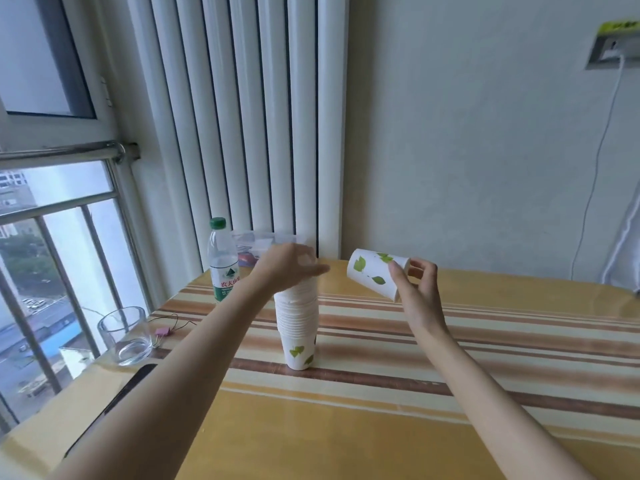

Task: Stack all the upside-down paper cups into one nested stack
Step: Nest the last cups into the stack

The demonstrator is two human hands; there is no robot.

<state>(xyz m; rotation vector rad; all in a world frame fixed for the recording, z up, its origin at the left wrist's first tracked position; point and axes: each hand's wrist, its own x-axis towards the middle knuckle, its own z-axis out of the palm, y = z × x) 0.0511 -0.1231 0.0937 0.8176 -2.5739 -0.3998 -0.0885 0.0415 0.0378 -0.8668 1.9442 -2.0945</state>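
Observation:
A tall nested stack of white paper cups (298,327) with green leaf prints stands near the middle of the striped table (381,427). The stack widens toward its top. My left hand (292,265) rests over the top of the stack, fingers curled around its upper rim. To the right, my right hand (414,282) holds a single leaf-printed paper cup (372,271) in the air, tilted on its side, apart from the stack.
A water bottle with a green cap (222,261) stands behind the stack on the left, beside a clear plastic box (263,241). An empty glass (125,336) and a small pink clip (161,331) sit near the table's left edge by the window.

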